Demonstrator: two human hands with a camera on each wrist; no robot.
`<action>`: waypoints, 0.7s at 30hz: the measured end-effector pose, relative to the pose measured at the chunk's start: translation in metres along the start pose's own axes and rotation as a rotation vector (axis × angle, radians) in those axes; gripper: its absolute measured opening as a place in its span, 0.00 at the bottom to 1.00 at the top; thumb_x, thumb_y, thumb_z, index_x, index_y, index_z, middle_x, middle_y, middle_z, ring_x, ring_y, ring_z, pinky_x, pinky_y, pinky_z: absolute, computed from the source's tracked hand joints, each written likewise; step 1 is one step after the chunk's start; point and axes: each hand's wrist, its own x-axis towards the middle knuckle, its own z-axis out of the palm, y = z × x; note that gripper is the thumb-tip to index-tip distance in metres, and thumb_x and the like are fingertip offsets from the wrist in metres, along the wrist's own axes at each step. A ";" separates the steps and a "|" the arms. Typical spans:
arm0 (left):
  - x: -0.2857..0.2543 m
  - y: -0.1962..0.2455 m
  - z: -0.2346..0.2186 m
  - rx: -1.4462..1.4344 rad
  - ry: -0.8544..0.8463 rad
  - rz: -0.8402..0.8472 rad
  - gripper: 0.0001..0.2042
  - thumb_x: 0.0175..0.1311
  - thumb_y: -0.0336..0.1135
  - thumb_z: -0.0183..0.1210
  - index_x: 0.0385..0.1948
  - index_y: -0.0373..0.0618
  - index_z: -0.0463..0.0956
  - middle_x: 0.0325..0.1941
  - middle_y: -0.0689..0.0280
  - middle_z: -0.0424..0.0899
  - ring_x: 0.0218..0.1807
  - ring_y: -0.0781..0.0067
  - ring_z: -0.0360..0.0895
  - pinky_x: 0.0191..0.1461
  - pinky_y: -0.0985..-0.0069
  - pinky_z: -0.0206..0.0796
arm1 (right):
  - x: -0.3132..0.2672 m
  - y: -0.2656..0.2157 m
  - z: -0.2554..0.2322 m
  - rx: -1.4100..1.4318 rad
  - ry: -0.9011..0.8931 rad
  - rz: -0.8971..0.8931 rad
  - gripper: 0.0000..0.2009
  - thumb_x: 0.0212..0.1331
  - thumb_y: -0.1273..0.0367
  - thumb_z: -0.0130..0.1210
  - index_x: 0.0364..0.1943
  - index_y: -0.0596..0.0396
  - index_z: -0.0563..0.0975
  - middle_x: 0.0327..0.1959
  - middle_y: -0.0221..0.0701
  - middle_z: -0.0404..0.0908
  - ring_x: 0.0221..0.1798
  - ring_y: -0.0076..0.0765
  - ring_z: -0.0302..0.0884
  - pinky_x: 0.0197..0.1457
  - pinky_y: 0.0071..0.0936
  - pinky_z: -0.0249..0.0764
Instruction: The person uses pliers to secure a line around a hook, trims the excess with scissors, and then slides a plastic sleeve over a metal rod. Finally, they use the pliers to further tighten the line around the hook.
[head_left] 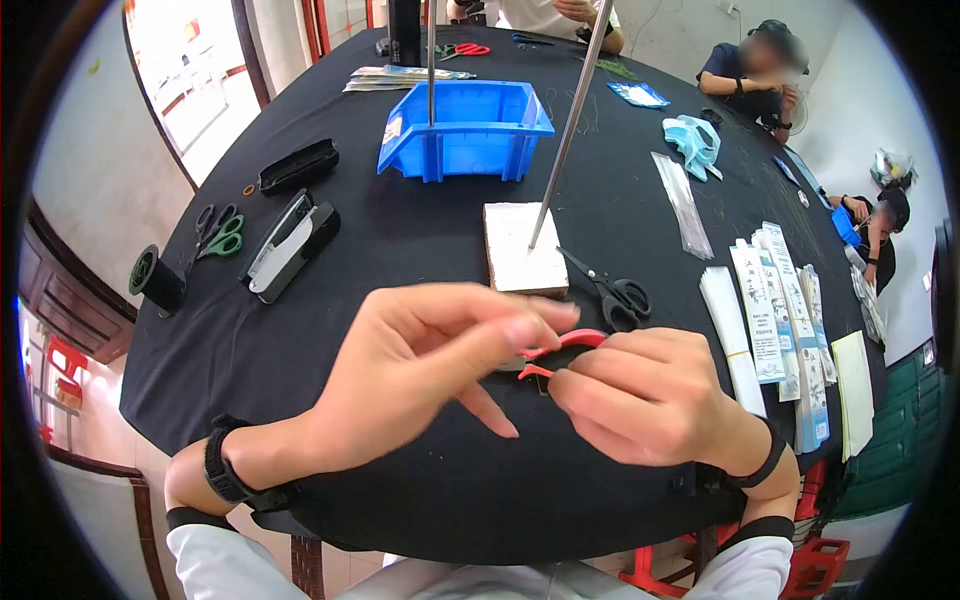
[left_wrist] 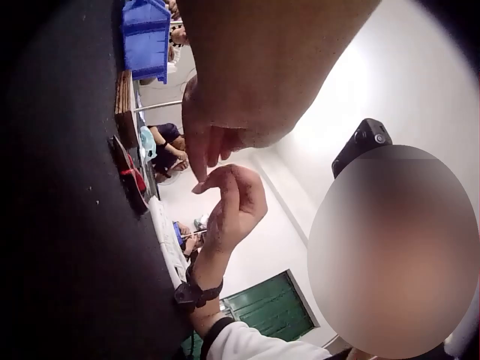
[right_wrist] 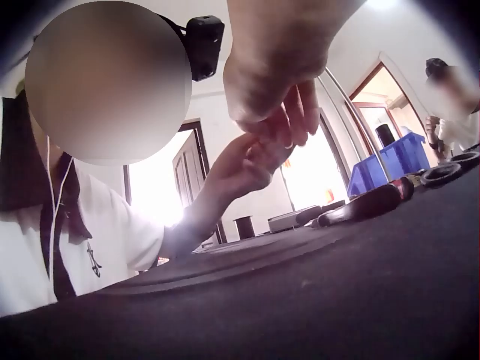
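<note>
Both hands are raised over the table's near side. My left hand (head_left: 430,350) has its thumb and index finger stretched toward the right hand, tips close together, with the lower fingers hanging looser. The fingers of my right hand (head_left: 650,390) are bent, thumb and index tip meeting in the left wrist view. I cannot tell whether something fine is pinched between the fingertips of either hand. Beyond the fingers, a red-handled tool (head_left: 575,341) lies on the table, partly hidden by both hands. Black scissors (head_left: 615,292) lie just past it, beside a white-topped block (head_left: 522,245) bearing an upright metal rod (head_left: 562,150).
A blue bin (head_left: 460,150) stands farther back. To the left are a stapler (head_left: 290,248), green-handled scissors (head_left: 220,235) and a black spool (head_left: 155,280). Printed paper packets (head_left: 770,310) and white strips (head_left: 730,340) lie to the right. Other people sit around the table.
</note>
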 end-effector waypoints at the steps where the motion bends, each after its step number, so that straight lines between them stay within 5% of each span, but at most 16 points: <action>1: -0.002 -0.001 0.003 0.116 0.018 -0.034 0.11 0.66 0.32 0.50 0.36 0.32 0.77 0.42 0.50 0.80 0.40 0.70 0.80 0.27 0.79 0.78 | 0.000 -0.001 0.000 0.009 0.038 -0.018 0.09 0.38 0.74 0.60 0.28 0.57 0.77 0.25 0.27 0.75 0.24 0.26 0.75 0.24 0.21 0.72; 4: -0.005 0.001 0.004 0.290 -0.069 -0.184 0.10 0.65 0.31 0.52 0.38 0.34 0.77 0.30 0.62 0.81 0.33 0.81 0.78 0.23 0.88 0.69 | 0.000 -0.001 0.001 0.000 0.052 0.021 0.09 0.40 0.74 0.59 0.29 0.56 0.76 0.24 0.26 0.74 0.23 0.26 0.74 0.24 0.20 0.71; 7: -0.003 -0.014 -0.006 0.416 -0.177 -0.031 0.10 0.66 0.32 0.51 0.37 0.35 0.78 0.25 0.66 0.79 0.26 0.87 0.73 0.19 0.90 0.56 | -0.002 0.002 0.002 0.002 -0.013 0.062 0.10 0.40 0.74 0.59 0.31 0.55 0.76 0.23 0.25 0.73 0.22 0.25 0.72 0.22 0.21 0.69; 10: -0.001 -0.010 -0.007 0.275 -0.195 -0.165 0.10 0.67 0.33 0.50 0.36 0.37 0.78 0.22 0.69 0.75 0.20 0.91 0.64 0.18 0.89 0.46 | -0.003 0.007 0.005 0.025 -0.038 0.070 0.10 0.41 0.74 0.60 0.32 0.54 0.76 0.23 0.24 0.72 0.22 0.24 0.71 0.21 0.21 0.67; 21: 0.000 -0.022 -0.006 0.101 -0.089 -0.262 0.10 0.65 0.34 0.52 0.35 0.36 0.78 0.17 0.75 0.68 0.16 0.92 0.55 0.17 0.87 0.42 | -0.005 0.019 0.015 0.063 -0.088 0.102 0.11 0.43 0.73 0.60 0.34 0.52 0.77 0.27 0.25 0.75 0.25 0.26 0.72 0.25 0.21 0.70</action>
